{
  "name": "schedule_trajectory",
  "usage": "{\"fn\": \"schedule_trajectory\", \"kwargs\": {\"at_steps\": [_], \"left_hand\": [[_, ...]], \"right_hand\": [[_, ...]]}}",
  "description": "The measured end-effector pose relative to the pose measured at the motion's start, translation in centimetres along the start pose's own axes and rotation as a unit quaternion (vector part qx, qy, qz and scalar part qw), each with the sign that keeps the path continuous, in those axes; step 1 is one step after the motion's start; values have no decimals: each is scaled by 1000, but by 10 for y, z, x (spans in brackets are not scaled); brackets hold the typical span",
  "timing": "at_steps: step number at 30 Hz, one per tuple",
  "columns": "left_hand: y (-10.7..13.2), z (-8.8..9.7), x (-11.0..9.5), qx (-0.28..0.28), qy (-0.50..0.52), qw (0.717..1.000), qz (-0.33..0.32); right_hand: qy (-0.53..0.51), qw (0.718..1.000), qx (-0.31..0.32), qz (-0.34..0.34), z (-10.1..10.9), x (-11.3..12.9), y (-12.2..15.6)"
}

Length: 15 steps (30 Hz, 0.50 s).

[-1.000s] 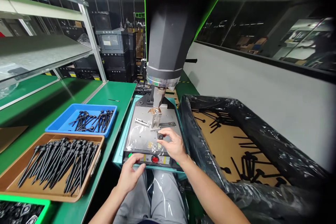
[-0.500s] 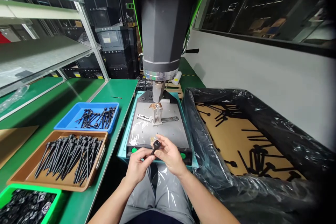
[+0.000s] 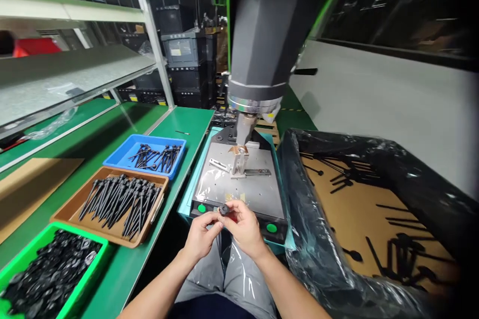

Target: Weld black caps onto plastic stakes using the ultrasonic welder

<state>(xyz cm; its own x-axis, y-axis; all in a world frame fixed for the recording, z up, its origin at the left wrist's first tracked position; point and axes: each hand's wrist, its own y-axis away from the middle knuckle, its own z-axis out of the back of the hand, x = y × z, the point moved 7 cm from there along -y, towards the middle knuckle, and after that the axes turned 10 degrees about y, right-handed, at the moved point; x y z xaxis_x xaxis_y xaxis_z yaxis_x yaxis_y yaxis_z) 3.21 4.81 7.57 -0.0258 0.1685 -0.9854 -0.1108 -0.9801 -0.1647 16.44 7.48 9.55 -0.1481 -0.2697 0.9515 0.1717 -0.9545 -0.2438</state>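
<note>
A small black plastic part (image 3: 224,209) with a round, knob-like head is held in front of the machine, its head facing up; the rest of it is hidden by fingers. My left hand (image 3: 201,235) pinches it low down with thumb and forefinger. Closed around its other side is my right hand (image 3: 245,229), its thumb near the left fingertips. Just beyond both hands lies the grey metal machine plate (image 3: 209,187), with an upright metal fixture (image 3: 239,163) on it. The tapered metal tool (image 3: 245,129) of the machine hangs directly above that fixture.
Left on the green bench stand a blue tray (image 3: 125,145) and a brown tray (image 3: 71,204), both with black stemmed parts, and a green tray (image 3: 99,254) of small black discs. Right is a plastic-lined box (image 3: 359,209) with stemmed parts. Green buttons (image 3: 271,228) flank the plate's front.
The view has turned left, so the trays and machine sit further right and more of the green tray shows. Both hands stay on the black part, its head now tipped more upward.
</note>
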Motion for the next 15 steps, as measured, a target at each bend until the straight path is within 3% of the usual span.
{"fn": "schedule_trajectory", "kwargs": {"at_steps": [6,10,12,15], "left_hand": [[23,14,2,-28,-8,999,24],[45,24,7,-3,14,997,78],[56,41,9,-29,39,992,120],[73,91,-3,-130,-2,981,146]], "right_hand": [[35,999,2,-19,-15,-4,-1],[12,999,42,-29,-34,-6,-3],[-6,998,61,-26,-41,-5,-4],[-24,997,72,-21,-44,-9,-5]]}}
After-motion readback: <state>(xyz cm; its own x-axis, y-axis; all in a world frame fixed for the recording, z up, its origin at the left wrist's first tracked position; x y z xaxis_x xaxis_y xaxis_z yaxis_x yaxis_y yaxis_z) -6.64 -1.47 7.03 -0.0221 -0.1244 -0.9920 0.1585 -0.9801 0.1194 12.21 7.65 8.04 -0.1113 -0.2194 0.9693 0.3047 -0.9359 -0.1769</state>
